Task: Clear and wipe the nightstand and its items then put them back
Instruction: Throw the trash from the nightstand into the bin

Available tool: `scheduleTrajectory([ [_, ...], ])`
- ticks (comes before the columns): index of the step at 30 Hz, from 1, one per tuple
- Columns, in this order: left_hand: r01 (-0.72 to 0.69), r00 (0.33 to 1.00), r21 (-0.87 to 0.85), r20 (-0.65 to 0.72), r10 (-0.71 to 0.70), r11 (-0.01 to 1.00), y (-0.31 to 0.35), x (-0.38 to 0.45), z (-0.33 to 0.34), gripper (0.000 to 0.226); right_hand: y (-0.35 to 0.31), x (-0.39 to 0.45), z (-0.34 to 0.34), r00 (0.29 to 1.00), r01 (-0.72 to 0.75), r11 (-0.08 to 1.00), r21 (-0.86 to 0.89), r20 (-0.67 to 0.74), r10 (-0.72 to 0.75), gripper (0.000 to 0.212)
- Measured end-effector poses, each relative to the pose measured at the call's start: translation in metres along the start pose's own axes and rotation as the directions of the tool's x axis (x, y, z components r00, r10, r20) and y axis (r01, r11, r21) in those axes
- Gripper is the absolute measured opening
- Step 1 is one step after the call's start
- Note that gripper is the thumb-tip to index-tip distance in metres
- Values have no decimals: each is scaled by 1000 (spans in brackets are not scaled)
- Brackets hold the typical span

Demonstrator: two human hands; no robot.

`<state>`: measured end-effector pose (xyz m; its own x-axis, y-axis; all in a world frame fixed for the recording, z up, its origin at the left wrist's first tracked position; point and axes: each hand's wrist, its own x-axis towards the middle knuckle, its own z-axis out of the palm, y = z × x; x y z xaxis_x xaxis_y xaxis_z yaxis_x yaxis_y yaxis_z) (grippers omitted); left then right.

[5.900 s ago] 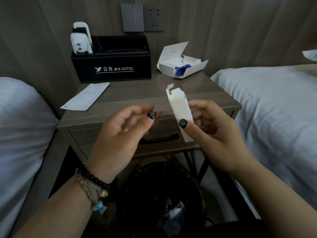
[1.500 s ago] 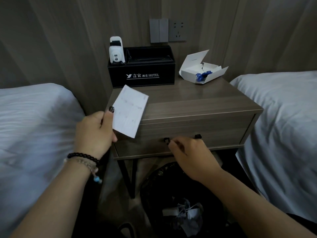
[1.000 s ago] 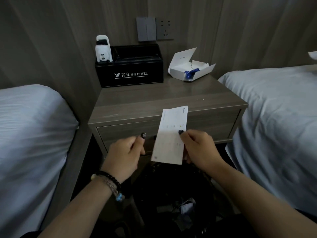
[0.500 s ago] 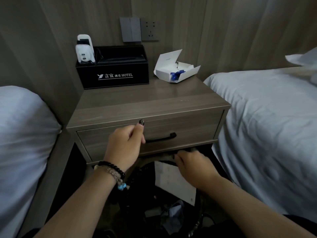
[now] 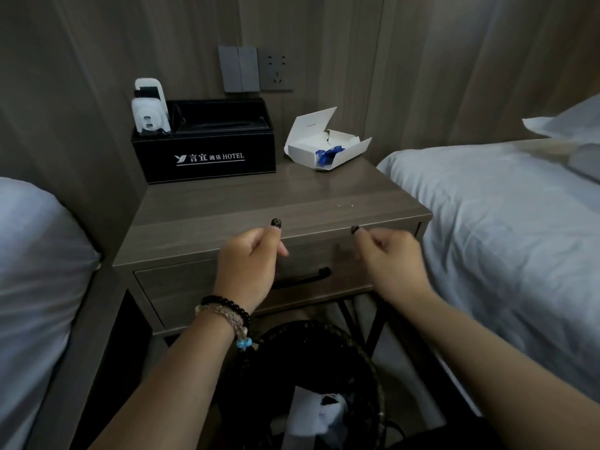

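The wooden nightstand [image 5: 227, 209] stands between two beds. At its back left sits a black hotel organiser box [image 5: 207, 157] with a white device [image 5: 150, 113] standing in its left slot. An opened white cardboard box [image 5: 324, 144] with a blue item inside lies at the back right. My left hand [image 5: 250, 261] and my right hand [image 5: 389, 258] hover in front of the drawer, fingers loosely curled, holding nothing. The drawer's black handle [image 5: 305, 279] shows between them.
A black wicker bin [image 5: 367, 362] with white paper [image 5: 311, 410] in it stands on the floor below the nightstand. White beds lie at the left [image 5: 35, 271] and right [image 5: 503, 222]. Wall switches and a socket [image 5: 256, 73] are above the organiser.
The right hand dropped the white paper slip into the bin and rose back up to drawer height. The left hand stayed in front of the drawer.
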<state>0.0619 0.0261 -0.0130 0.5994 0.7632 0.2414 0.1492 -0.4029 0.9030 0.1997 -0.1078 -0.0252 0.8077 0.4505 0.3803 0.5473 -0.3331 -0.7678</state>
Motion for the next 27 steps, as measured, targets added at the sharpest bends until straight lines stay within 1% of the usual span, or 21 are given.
scheduleTrajectory([
  [2, 20, 1000, -22, 0, -20, 1000, 0, 10, -4, 40, -3, 21, -7, 999, -19, 999, 35, -38, 20, 48],
  [4, 42, 999, -59, -22, -43, 997, -1, 19, -9, 38, -7, 44, -9, 999, -19, 1000, 8, -31, 20, 47],
  [8, 72, 996, -134, -39, -77, 988, -4, 36, -16, 34, -15, 104, 0, 1000, 20, 991, -135, -12, -21, 37],
  [11, 72, 997, -135, -9, -74, 988, -7, 46, -17, 28, -14, 158, 15, 998, 56, 967, -250, -5, -60, 26],
  [14, 92, 996, -154, 27, -88, 984, -12, 55, -13, 23, -11, 206, 31, 998, 69, 920, -385, 12, -70, 14],
  [15, 101, 995, -171, 44, -95, 980, -12, 57, -12, 23, -11, 218, 36, 998, 65, 902, -426, 25, -60, 17],
  [17, 119, 991, -200, 76, -106, 973, -12, 60, -11, 22, -10, 238, 45, 997, 67, 875, -480, 63, -42, 28],
  [19, 120, 991, -228, 92, -102, 966, -10, 62, -11, 23, -11, 250, 53, 992, 110, 842, -529, 104, -65, 38],
  [21, 116, 991, -254, 94, -94, 960, -8, 65, -11, 23, -12, 255, 62, 978, 197, 796, -573, 173, -117, 43],
  [22, 114, 991, -267, 92, -92, 957, -7, 66, -11, 22, -12, 256, 66, 965, 251, 756, -605, 219, -145, 45],
  [24, 116, 992, -293, 85, -95, 949, -6, 68, -10, 23, -14, 253, 74, 932, 354, 641, -681, 310, -185, 46],
  [27, 120, 992, -321, 85, -98, 939, -3, 69, -7, 24, -14, 251, 84, 909, 414, 515, -750, 367, -197, 41],
])
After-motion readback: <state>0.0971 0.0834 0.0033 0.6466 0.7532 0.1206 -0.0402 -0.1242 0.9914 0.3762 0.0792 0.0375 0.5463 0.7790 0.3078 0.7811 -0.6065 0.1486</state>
